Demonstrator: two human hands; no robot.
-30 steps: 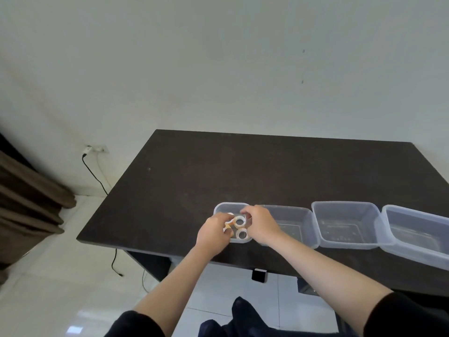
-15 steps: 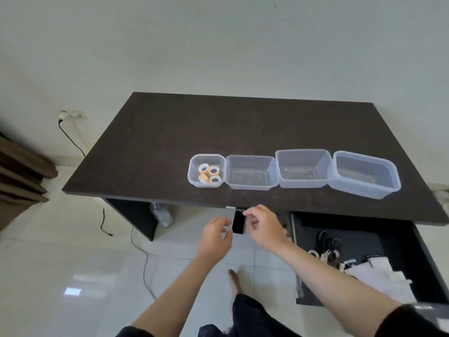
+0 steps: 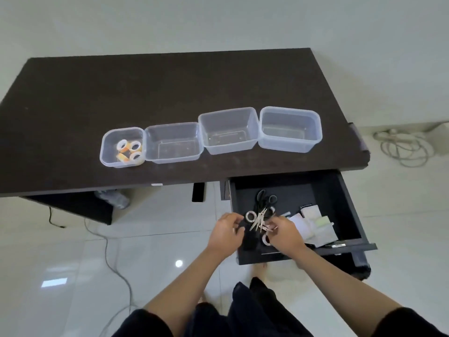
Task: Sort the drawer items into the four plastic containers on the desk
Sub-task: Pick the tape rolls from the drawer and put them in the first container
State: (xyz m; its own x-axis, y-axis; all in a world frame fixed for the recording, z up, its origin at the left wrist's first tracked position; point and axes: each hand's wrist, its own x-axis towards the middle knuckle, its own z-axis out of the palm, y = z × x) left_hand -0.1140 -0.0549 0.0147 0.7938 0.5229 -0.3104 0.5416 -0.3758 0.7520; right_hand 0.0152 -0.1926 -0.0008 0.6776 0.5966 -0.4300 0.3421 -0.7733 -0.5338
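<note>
Four clear plastic containers stand in a row on the dark desk (image 3: 145, 88). The small leftmost container (image 3: 107, 148) holds several tape rolls (image 3: 128, 149). The second container (image 3: 173, 128), third container (image 3: 228, 115) and fourth container (image 3: 290, 113) look empty. Below the desk's right end the black drawer (image 3: 340, 190) is pulled out. In it lie black scissors (image 3: 263, 199), a tape roll (image 3: 250, 216), another roll (image 3: 265, 240) and papers (image 3: 313, 224). My right hand (image 3: 285, 234) pinches a bunch of clothespins (image 3: 258, 220). My left hand (image 3: 227, 233) hovers beside them with its fingers curled and apart.
A coiled cable (image 3: 403, 149) lies on the white tiled floor right of the desk. Another cable (image 3: 107, 251) runs across the floor at the left. A crumpled clear plastic thing (image 3: 113, 199) sits under the desk. My dark-clothed legs (image 3: 243, 312) are below.
Both hands left the tape rolls in the leftmost container, drew back off the desk and came down into the open drawer. The right hand has taken hold of clothespins.
</note>
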